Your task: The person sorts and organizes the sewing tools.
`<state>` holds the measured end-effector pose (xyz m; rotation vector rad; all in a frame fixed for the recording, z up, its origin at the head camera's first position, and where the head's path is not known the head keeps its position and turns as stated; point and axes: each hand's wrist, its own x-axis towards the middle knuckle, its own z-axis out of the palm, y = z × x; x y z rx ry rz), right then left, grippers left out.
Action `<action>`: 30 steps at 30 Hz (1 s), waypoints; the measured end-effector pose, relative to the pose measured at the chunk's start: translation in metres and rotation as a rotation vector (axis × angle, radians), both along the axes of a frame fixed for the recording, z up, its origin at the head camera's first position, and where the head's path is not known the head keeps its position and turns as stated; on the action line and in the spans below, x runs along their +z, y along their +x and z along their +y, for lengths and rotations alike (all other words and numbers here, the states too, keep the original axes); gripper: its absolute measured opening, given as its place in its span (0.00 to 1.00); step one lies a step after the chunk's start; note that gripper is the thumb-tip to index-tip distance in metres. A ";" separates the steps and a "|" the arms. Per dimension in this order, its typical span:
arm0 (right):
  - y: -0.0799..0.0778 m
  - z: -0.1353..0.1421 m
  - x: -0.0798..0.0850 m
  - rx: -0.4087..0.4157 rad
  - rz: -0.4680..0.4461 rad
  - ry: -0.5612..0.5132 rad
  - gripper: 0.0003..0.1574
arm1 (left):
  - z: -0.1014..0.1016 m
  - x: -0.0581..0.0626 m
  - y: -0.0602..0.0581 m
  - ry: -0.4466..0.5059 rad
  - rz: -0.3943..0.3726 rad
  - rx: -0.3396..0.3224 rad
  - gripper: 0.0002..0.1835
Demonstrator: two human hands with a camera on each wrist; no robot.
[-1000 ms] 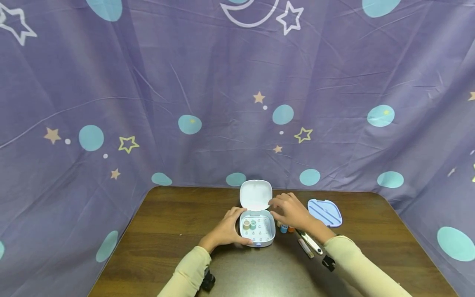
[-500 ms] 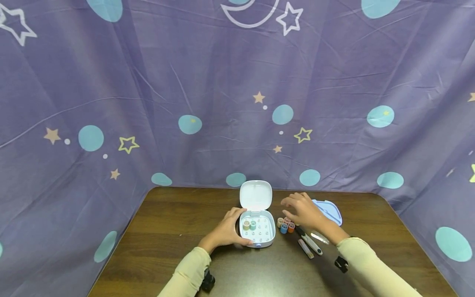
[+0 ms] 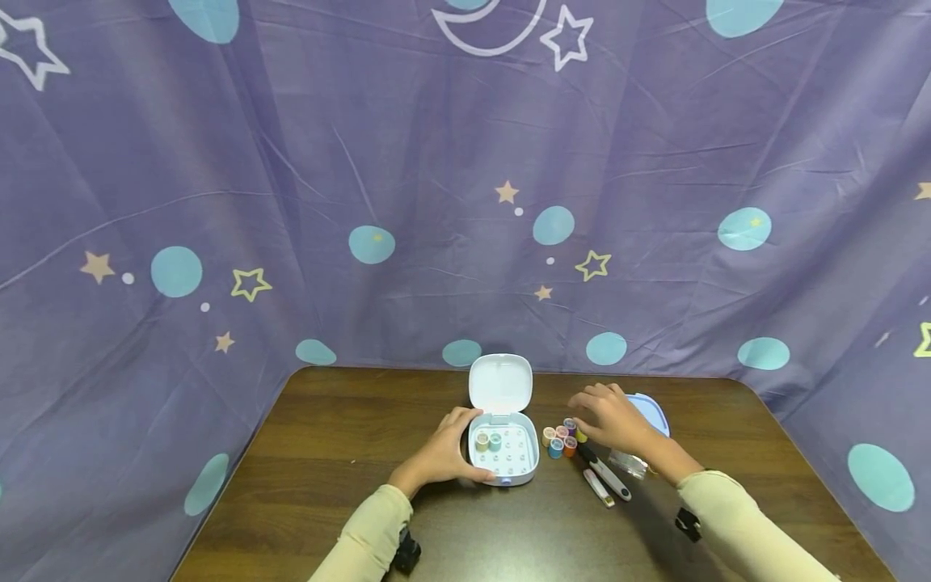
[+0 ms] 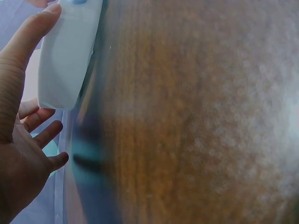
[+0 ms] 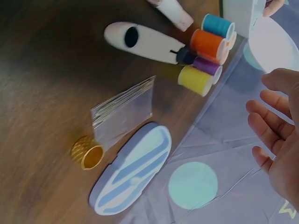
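A white box (image 4: 67, 60) with its lid (image 3: 500, 384) raised stands on the table. My left hand (image 3: 440, 454) grips it, thumb at the front beside the clasp and fingers at the back left. On its pegged floor stand a beige thread spool (image 3: 482, 442) and a teal thread spool (image 3: 495, 442). My right hand (image 3: 614, 419) is raised above the table beyond the loose spools, fingers relaxed and holding nothing. Below it are a yellow spool (image 5: 194, 80), a purple spool (image 5: 207, 68), an orange spool (image 5: 206, 45) and a blue spool (image 5: 217, 26).
A white-handled tool with a black tip (image 5: 145, 43) lies beside the spools, near a small pinkish-white item (image 3: 599, 488). Further right are a clear packet of needles (image 5: 124, 112), a gold thimble (image 5: 88, 153) and a blue-white tray (image 5: 133, 170). A patterned curtain (image 3: 436, 242) hangs behind.
My right hand has moved right, away from the box, uncovering the loose spools and now covering much of the blue-white tray. The left hand stays on the box.
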<state>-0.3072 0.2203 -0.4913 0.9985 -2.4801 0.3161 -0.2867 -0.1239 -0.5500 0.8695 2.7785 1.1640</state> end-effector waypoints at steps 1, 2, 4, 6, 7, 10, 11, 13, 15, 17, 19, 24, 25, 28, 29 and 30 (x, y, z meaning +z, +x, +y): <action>0.000 0.001 0.000 -0.003 -0.001 0.003 0.14 | 0.000 0.000 0.000 0.002 -0.003 0.000 0.60; 0.000 0.003 -0.001 -0.009 -0.002 0.010 0.14 | 0.000 0.001 -0.001 0.002 0.000 -0.001 0.60; 0.000 0.006 -0.002 -0.020 -0.006 0.021 0.14 | 0.000 0.002 -0.001 -0.001 0.000 -0.002 0.60; 0.000 0.008 -0.004 -0.029 -0.007 0.032 0.14 | 0.000 0.003 -0.002 -0.002 -0.002 -0.004 0.60; 0.000 0.010 -0.004 -0.032 -0.007 0.035 0.14 | 0.000 0.003 -0.002 -0.002 -0.006 -0.004 0.60; -0.001 0.013 -0.008 -0.030 -0.015 0.036 0.13 | 0.000 0.003 -0.002 0.000 -0.007 -0.004 0.60; -0.001 0.014 -0.010 -0.031 -0.017 0.037 0.13 | 0.001 0.003 -0.002 0.000 -0.004 -0.004 0.60; -0.001 0.016 -0.013 -0.033 -0.025 0.047 0.12 | 0.001 0.002 -0.002 -0.001 -0.003 -0.003 0.60; -0.001 0.017 -0.017 -0.034 -0.042 0.056 0.12 | 0.001 0.000 -0.001 -0.002 0.000 0.000 0.60; -0.002 0.018 -0.021 -0.032 -0.047 0.066 0.12 | 0.001 -0.002 -0.001 -0.004 0.005 0.003 0.61; -0.002 0.019 -0.025 -0.020 -0.046 0.065 0.12 | 0.001 -0.003 0.000 -0.004 0.007 0.007 0.61; -0.004 0.020 -0.034 0.002 0.010 0.052 0.14 | 0.001 -0.004 0.000 -0.004 0.007 0.008 0.60; -0.004 0.021 -0.035 0.004 0.022 0.049 0.15 | 0.001 -0.004 0.000 -0.006 0.009 0.008 0.60; -0.005 0.023 -0.039 0.004 0.055 0.045 0.16 | 0.001 -0.003 0.000 -0.005 0.000 0.006 0.60; -0.005 0.023 -0.040 0.003 0.064 0.047 0.16 | 0.001 -0.003 0.001 -0.007 0.002 0.007 0.60; -0.006 0.024 -0.041 0.004 0.078 0.051 0.16 | 0.001 -0.003 0.001 -0.007 0.004 0.008 0.60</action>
